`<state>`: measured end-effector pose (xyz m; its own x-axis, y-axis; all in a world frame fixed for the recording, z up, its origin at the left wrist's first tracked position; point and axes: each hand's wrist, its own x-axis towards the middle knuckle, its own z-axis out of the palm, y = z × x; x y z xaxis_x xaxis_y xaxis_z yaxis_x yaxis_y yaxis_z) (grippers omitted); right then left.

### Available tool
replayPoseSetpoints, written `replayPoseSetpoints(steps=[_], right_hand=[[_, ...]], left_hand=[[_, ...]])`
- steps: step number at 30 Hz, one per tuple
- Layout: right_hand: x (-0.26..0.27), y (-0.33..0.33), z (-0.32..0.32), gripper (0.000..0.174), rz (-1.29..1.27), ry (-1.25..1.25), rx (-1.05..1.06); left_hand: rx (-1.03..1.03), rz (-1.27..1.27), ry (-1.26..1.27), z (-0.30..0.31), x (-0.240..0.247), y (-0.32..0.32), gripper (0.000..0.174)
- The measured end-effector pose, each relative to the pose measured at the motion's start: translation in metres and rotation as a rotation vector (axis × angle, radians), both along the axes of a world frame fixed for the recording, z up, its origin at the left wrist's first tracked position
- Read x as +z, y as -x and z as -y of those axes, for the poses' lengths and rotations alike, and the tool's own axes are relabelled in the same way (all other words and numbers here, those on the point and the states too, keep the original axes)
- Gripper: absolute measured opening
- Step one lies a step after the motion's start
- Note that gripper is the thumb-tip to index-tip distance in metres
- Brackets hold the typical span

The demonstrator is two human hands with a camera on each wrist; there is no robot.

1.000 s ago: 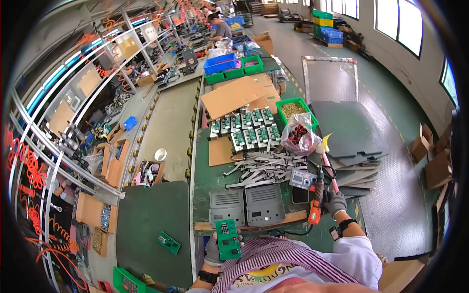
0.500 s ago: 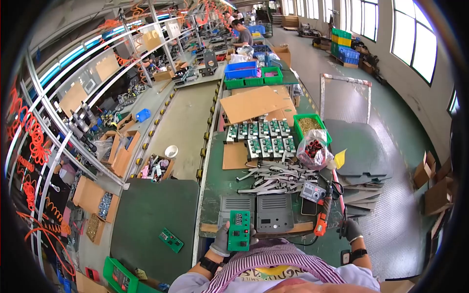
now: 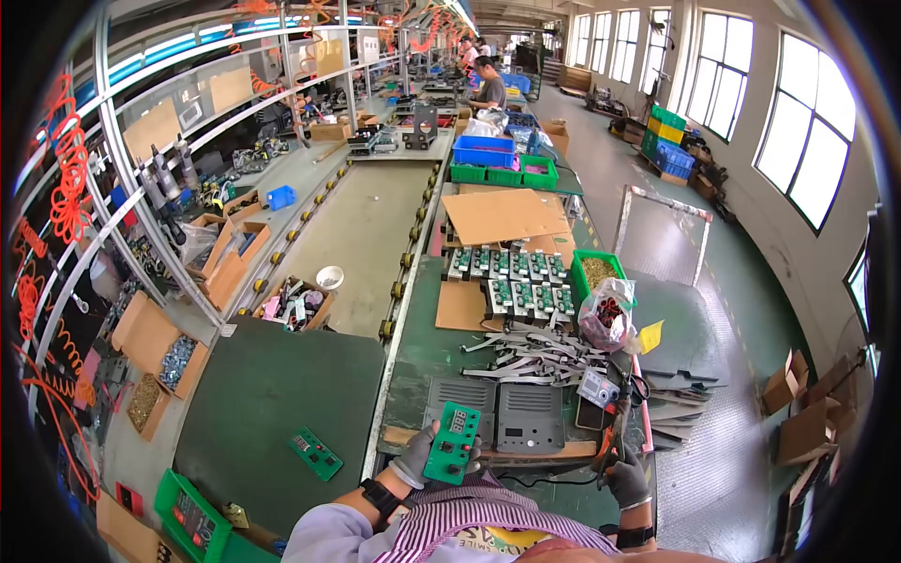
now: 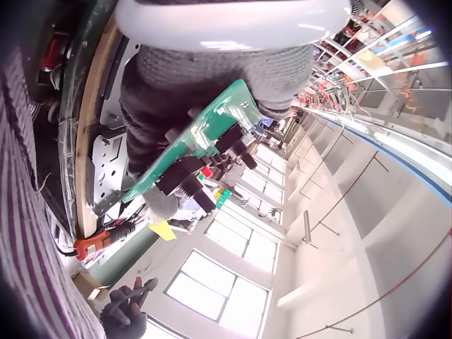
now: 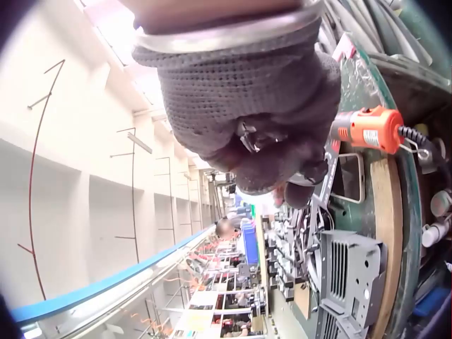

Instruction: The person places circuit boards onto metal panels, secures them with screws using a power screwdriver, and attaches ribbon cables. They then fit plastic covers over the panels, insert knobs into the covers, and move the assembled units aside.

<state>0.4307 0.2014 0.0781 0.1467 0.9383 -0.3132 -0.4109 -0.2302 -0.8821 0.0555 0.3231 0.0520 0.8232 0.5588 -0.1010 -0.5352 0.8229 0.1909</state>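
Note:
My gloved left hand (image 3: 413, 458) grips a green circuit board (image 3: 453, 443) by its edge, with the digit display and black knobs facing up. In the left wrist view the board (image 4: 205, 141) is seen nearly edge-on, the fingers behind it. My gloved right hand (image 3: 629, 483) is curled round a small grey metal hand tool (image 4: 146, 288), low at the bench's right side. Its exact kind I cannot tell; the fingers hide most of it. Beside that hand lies an orange corded tool (image 5: 381, 131). Another green circuit board (image 3: 316, 453) lies on the dark green mat.
Two grey vented panels (image 3: 528, 418) lie in front of me, with flat grey ribbon cables (image 3: 540, 355) behind. Rows of board assemblies (image 3: 530, 298) stand further back. A small meter (image 3: 598, 387) and a phone (image 3: 589, 414) sit near the right edge. A green bin (image 3: 192, 516) is at lower left.
My right hand has moved from beside the orange tool, out past the bench edge, then back inward and lower, holding the small tool. The left hand still holds the board, now tilted; the view has turned.

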Motion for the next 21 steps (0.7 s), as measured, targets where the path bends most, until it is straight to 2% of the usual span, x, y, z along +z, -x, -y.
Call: replayPoseSetpoints(steps=[2, 5, 8, 11, 14, 15, 16, 19, 21], right_hand=[[-0.014, 0.006, -0.008, 0.066, 0.103, -0.004, 0.061], [0.028, 0.043, -0.031, 0.065, 0.224, -0.029, 0.088], [0.048, 0.062, -0.049, 0.062, 0.276, -0.128, 0.177], [0.063, 0.066, -0.063, 0.059, 0.769, -0.206, 0.416], [0.080, 0.078, -0.072, 0.057, 0.845, -0.213, 0.454], [0.084, 0.081, -0.073, 0.057, 0.879, -0.220, 0.462], [0.059, 0.075, -0.078, 0.055, 0.654, -0.285, 0.403], [0.063, 0.074, -0.088, 0.053, 1.049, -0.309, 0.537], [0.076, 0.080, -0.089, 0.052, 1.170, -0.346, 0.556]], left_hand=[[0.029, -0.016, 0.010, 0.009, 0.004, 0.012, 0.067], [0.090, -0.033, -0.027, 0.015, 0.016, 0.032, 0.066], [0.209, -0.102, -0.082, 0.024, 0.027, 0.048, 0.065], [0.326, -0.149, -0.031, 0.031, 0.024, 0.050, 0.068], [0.388, -0.158, -0.094, 0.035, 0.028, 0.046, 0.073], [0.355, -0.128, -0.114, 0.034, 0.029, 0.047, 0.073], [0.321, -0.097, -0.133, 0.032, 0.030, 0.047, 0.073], [0.277, -0.084, -0.163, 0.027, 0.040, 0.042, 0.072], [0.279, -0.094, -0.165, 0.024, 0.046, 0.036, 0.072]])
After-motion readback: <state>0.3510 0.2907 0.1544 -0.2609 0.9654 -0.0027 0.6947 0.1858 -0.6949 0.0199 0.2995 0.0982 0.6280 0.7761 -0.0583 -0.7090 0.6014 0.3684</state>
